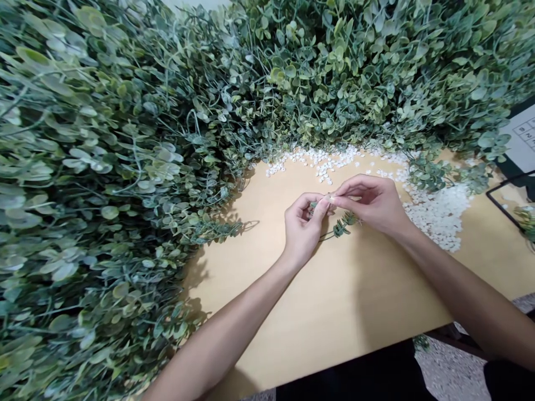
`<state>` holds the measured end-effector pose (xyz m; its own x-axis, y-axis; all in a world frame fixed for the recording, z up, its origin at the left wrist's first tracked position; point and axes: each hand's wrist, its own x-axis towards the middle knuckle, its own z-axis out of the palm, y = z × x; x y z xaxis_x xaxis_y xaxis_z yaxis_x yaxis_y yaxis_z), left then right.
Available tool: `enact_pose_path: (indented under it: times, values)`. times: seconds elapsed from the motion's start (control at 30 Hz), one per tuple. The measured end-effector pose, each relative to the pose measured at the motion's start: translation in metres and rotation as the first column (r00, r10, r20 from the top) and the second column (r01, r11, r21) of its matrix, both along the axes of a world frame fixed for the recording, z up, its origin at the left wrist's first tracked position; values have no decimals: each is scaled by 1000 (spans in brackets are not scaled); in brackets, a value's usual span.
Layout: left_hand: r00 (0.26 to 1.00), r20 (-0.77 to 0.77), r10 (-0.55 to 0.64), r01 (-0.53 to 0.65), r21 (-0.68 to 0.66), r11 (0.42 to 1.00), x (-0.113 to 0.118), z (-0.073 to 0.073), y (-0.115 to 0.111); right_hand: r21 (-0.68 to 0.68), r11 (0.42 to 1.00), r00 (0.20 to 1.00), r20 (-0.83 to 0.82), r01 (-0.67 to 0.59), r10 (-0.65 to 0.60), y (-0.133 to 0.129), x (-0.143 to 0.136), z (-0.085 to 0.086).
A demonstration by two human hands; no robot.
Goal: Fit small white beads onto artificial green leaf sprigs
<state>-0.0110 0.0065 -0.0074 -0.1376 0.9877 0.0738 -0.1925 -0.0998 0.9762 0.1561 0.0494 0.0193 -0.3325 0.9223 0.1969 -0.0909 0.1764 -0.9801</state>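
Over the middle of the table, my left hand (304,225) is closed, its thumb and fingers pinching an artificial leaf sprig (343,224) whose stem and small green leaves hang below the hands. My right hand (371,201) meets it fingertip to fingertip. Its thumb and forefinger pinch a tiny whitish piece (331,197) at the tip of the sprig. That piece looks like the small white bits on the table, though the fingers cover most of it. A pile of small white pieces (441,217) lies right of my right hand.
Dense artificial greenery (125,184) is heaped along the left and back of the table (267,312). More white pieces (328,161) are scattered before it. At the right stand a sheet with printed numbers (522,142) and a black wire frame (504,209). The table's front edge is near my lap.
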Motion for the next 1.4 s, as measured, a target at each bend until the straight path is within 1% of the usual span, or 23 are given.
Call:
enact_pose_path:
  times: [0.1, 0.3, 0.4, 0.47, 0.53, 0.57, 0.6, 0.63, 0.7, 0.73, 0.8, 0.87, 0.9, 0.97, 1.13, 1.23, 1.3, 1.4]
  values:
    - [1000, -4, 6, -6, -7, 1000, 0, 3, -1, -9, 1000, 1000, 13, 11, -11, -1, -1, -1]
    - [1000, 24, 18, -18, -18, 1000, 0, 4, 1, -25, 996, 996, -17, 86, -87, -3, -7, -7]
    - [999, 33, 18, -17, -26, 1000, 2, 4, 2, -17, 995, 995, -16, 98, -99, -4, -8, -5]
    - [999, 45, 20, -19, -27, 999, 4, 5, 1, 41, 991, 992, 16, 126, -127, -2, -5, -2]
    - [997, 76, 27, -26, -20, 999, 6, 7, 0, 178, 962, 967, 109, 208, -229, 2, 2, 1]
    - [995, 94, 33, -32, -17, 999, 7, 8, 0, 275, 927, 933, 181, 255, -310, 6, 8, 1]
    - [993, 109, 38, -36, -15, 999, 8, 8, -1, 381, 880, 878, 265, 284, -398, 11, 15, 1]
    - [992, 121, 41, -40, -15, 999, 8, 9, -1, 482, 829, 801, 355, 285, -481, 16, 22, 0]
    - [989, 138, 47, -45, -17, 999, 9, 9, 0, 615, 760, 633, 506, 212, -586, 27, 36, -5]
    - [988, 145, 50, -48, -19, 999, 9, 9, 0, 650, 740, 556, 554, 176, -619, 31, 42, -9]
    - [986, 158, 60, -58, -16, 998, 8, 8, 1, 680, 721, 431, 616, 131, -659, 38, 52, -15]
    - [984, 163, 68, -67, -12, 998, 8, 7, 2, 686, 719, 352, 650, 109, -674, 41, 56, -20]
    - [984, 161, 70, -69, -9, 998, 8, 7, 2, 686, 721, 333, 661, 97, -673, 41, 57, -21]
    - [987, 150, 66, -66, -3, 998, 8, 7, 1, 684, 727, 336, 671, 66, -661, 42, 58, -24]
    - [992, 111, 54, -51, -28, 998, 8, 9, 0, 693, 720, 436, 640, 29, -633, 44, 55, -25]
    - [994, 94, 59, -54, -49, 997, 9, 11, -1, 708, 706, 472, 614, 25, -633, 45, 55, -25]
    - [994, 85, 67, -63, -53, 997, 9, 12, -1, 726, 687, 473, 601, 12, -644, 45, 57, -25]
    - [997, 62, 53, -50, -58, 997, 10, 13, -1, 743, 670, 448, 605, -18, -659, 46, 60, -26]
